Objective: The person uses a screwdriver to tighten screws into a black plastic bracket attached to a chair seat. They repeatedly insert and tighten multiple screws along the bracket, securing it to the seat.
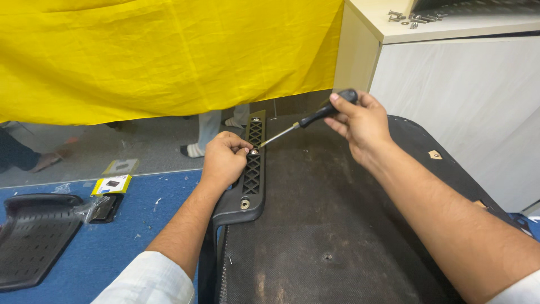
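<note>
Right hand: fingers wrapped round black screwdriver handle, tip at screw in black lattice bracket on chair underside.
Left hand: fingers pinched beside screw, steadying.
Risk: tip slipping off head, jabbing left fingers; seating of tip hard to tell; screw dropping to blue floor.
Loose screws on bench, upper right.
Yellow-black flat packet on floor, left; greyish card behind.

yellow curtain | blue floor mat | white cabinet right
</note>
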